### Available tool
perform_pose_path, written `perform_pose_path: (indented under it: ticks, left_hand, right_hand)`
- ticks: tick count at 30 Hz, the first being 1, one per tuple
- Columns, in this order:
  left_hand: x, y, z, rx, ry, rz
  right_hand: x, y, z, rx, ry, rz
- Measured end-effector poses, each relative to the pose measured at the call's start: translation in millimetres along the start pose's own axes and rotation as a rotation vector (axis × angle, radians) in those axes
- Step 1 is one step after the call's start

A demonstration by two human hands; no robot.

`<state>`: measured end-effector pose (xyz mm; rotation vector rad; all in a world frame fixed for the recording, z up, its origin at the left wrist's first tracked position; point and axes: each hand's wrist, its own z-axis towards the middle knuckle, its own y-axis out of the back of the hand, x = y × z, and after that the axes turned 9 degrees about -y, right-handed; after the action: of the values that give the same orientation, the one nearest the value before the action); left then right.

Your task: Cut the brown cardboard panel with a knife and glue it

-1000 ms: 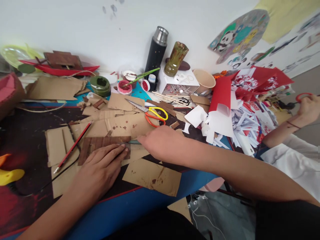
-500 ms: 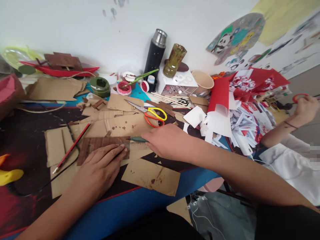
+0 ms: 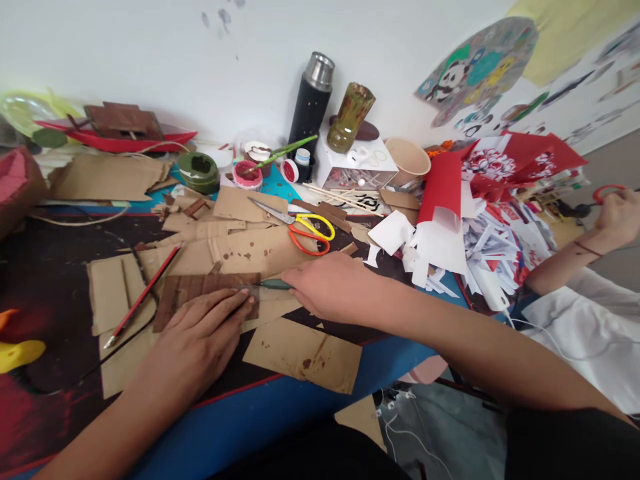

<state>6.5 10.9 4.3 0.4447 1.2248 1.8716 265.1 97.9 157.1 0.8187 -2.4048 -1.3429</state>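
Right hand (image 3: 333,287) has slid slightly left along the brown painted cardboard strip (image 3: 200,293) since half a second ago, so less of the green-handled tool (image 3: 273,284) shows than before; left hand (image 3: 200,340) has not shifted. Left hand lies flat, palm down, fingers (image 3: 235,303) pressed together and stretched forward, holding down the near edge of the strip. Right hand fingers close round the green handle, tip of the tool lying on the strip's right end; exact grip is hidden under the hand. The strip lies on plain cardboard pieces (image 3: 240,253) on the counter (image 3: 280,407), just in front of the person. Red pencil (image 3: 143,295) lies diagonally left of the strip, apart from it. Yellow-and-orange scissors (image 3: 305,230) lie just behind the right hand, blades pointing left. A loose spotted cardboard piece (image 3: 305,353) sits at the near counter edge. Black flask (image 3: 311,107) stands upright by the wall, paint pots (image 3: 249,175) beside it. Far right, another person's hand (image 3: 617,217) holds something with a red loop above heaps of red and white paper (image 3: 470,220).
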Motion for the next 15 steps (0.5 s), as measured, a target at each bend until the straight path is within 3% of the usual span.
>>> perform_pose_path:
  ticks: [15]
  left_hand:
    - [0, 2.2, 1, 0.015, -0.013, 0.004]
  right_hand:
    - [2, 4, 11, 0.017, 0.072, -0.046]
